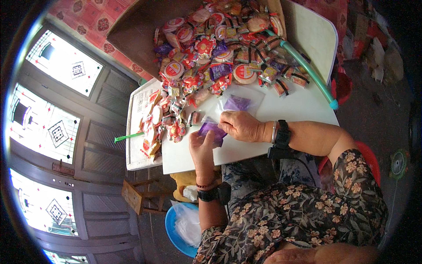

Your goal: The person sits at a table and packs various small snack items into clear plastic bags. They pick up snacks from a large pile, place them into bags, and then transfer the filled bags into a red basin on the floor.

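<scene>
Between the thumb and fingers of my left hand [203, 147] is a purple packet [214, 132], held just above the near edge of the white table. My right hand [242, 127] is closed, its fingertips pinched beside the packet at what looks like the edge of clear plastic film [209, 120]. Exactly what those fingertips grip is partly hidden. Just beyond my right hand lies a clear plastic bag [255, 95] with a purple packet [236, 103] inside or under it. A small wrapped snack [194, 118] rests near my left fingers.
A large heap of wrapped snacks [202, 71] spills from a cardboard box [138, 39] across the white table [296, 109]. More snacks lie on a white foam lid [133, 155] at left. A green tube [306, 67] leans at right. Below stand a blue basin [176, 239] and wooden stool [132, 196].
</scene>
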`<state>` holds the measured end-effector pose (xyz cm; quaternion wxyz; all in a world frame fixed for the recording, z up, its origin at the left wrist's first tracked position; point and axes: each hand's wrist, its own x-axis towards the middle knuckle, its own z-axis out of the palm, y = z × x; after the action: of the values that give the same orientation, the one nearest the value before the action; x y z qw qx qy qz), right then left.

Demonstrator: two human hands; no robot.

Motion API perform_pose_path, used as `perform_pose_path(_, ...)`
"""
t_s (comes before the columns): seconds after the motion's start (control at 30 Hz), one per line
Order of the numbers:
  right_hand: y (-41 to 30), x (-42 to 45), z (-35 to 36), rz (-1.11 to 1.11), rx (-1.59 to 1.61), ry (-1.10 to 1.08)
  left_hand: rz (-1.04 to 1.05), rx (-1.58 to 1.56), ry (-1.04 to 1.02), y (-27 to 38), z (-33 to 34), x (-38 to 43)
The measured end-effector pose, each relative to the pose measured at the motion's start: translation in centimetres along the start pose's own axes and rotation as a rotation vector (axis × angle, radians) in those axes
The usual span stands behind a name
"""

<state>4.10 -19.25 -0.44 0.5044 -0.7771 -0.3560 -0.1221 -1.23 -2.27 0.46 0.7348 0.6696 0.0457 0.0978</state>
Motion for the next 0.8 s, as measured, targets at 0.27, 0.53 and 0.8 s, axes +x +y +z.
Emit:
perform_pose_path(0.27, -0.6, 0.1, -0.1, -0.106, -0.060, 0.074, 0.019, 0.109, -0.003, -1.4, 1.0, 0.3)
perform_pose_path(0.53, -0.6, 0.0, -0.4, -0.078, -0.074, 0.051, -0.054, -0.042, -0.138, -1.3, 1.3, 0.0)
perform_pose_path(0.8, -0.7, 0.1, -0.7, -0.087, -0.114, 0.052, 0.012, -0.048, -0.024, -3.3, 1.8, 0.4)
